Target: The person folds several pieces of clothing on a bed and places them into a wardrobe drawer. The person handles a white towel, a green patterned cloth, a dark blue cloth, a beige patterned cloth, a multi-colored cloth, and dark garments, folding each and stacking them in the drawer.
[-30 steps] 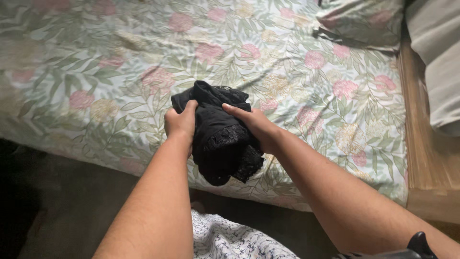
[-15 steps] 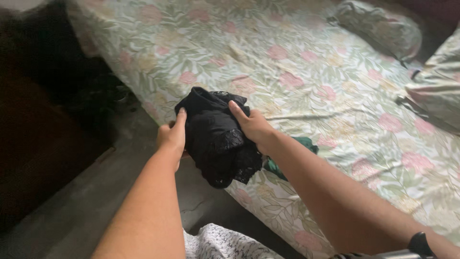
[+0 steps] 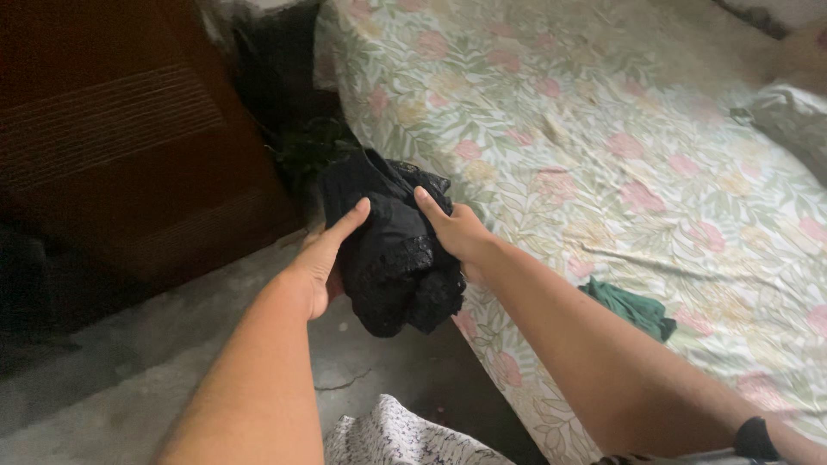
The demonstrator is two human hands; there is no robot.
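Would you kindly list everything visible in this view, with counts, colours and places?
black lacy garment: one, black, bundled between both hands at the bed's edge
green cloth: one, dark green, crumpled on the bed beside the right forearm
bed sheet: one, pale with pink flowers and green leaves, covering the bed
pillow: one, same floral print, far right
wooden cabinet: one, dark brown, left
floor: grey, bare, lower left
left hand: one, pressed against the garment's left side
right hand: one, gripping the garment's right side
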